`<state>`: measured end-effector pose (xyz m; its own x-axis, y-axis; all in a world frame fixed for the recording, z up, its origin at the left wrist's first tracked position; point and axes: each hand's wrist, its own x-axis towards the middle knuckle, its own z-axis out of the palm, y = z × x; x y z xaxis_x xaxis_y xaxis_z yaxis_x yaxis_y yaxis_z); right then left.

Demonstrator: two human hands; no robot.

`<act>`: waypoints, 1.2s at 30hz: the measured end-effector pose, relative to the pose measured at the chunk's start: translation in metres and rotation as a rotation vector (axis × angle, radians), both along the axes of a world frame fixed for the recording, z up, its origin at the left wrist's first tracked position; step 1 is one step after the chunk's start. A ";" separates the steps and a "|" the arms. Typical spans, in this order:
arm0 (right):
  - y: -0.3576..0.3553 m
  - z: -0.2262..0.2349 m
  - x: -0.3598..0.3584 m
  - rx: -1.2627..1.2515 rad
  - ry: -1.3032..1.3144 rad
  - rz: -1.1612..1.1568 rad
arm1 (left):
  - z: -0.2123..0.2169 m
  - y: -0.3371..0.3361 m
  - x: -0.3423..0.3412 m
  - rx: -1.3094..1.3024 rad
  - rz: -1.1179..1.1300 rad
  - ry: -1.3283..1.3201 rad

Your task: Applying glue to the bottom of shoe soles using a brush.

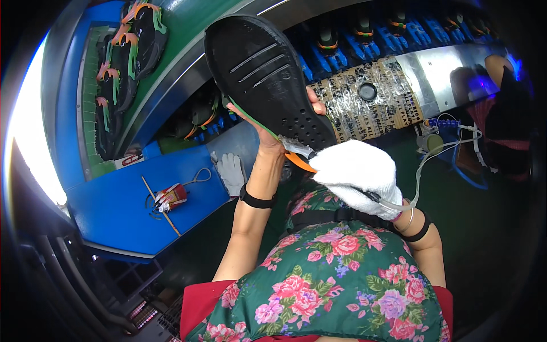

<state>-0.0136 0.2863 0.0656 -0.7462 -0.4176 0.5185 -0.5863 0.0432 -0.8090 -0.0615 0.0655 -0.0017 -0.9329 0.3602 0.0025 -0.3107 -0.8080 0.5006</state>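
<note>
Blue workbench [114,211] and a green conveyor [188,34] carrying black shoes lie left of the grip. Bare left hand [270,128] is clamped around a black rubber-soled shoe [268,74], sole up. Just right, the white-gloved right hand [359,174] grips a thin tubed tool [299,149] at the shoe's heel edge. Judged mid-trimming or cleaning; next calls for steady tracking along the rim.

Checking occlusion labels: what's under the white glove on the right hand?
The white glove covers the right hand wholly; fingers and grip are hidden. An orange-handled tool pokes out toward the black shoe sole, and a thin tube runs from the cuff. The left hand holds the sole.
</note>
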 end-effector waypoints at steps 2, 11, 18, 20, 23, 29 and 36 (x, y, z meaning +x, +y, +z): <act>0.002 -0.002 -0.002 -0.098 -0.164 -0.001 | 0.005 0.004 -0.002 -0.055 0.027 0.016; 0.019 -0.011 -0.009 -0.119 -0.196 0.015 | 0.019 0.017 -0.015 -0.085 0.049 0.167; 0.028 -0.005 -0.008 -0.080 -0.245 0.002 | 0.017 0.022 -0.023 -0.034 -0.001 0.174; 0.028 -0.008 -0.007 -0.132 -0.278 0.009 | 0.018 0.021 -0.026 -0.059 -0.009 0.180; 0.033 -0.014 -0.008 -0.104 -0.218 -0.036 | 0.021 0.024 -0.028 -0.096 -0.010 0.191; 0.022 -0.002 0.006 -0.040 -0.094 -0.026 | 0.007 0.018 -0.029 -0.083 -0.017 0.145; 0.022 0.003 0.006 -0.079 -0.135 -0.112 | 0.003 0.018 -0.027 -0.027 0.003 0.133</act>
<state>-0.0078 0.3088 0.0687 -0.8507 -0.2902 0.4383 -0.4671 0.0348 -0.8835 -0.0886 0.0833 0.0011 -0.9260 0.3589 0.1168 -0.2375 -0.7945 0.5589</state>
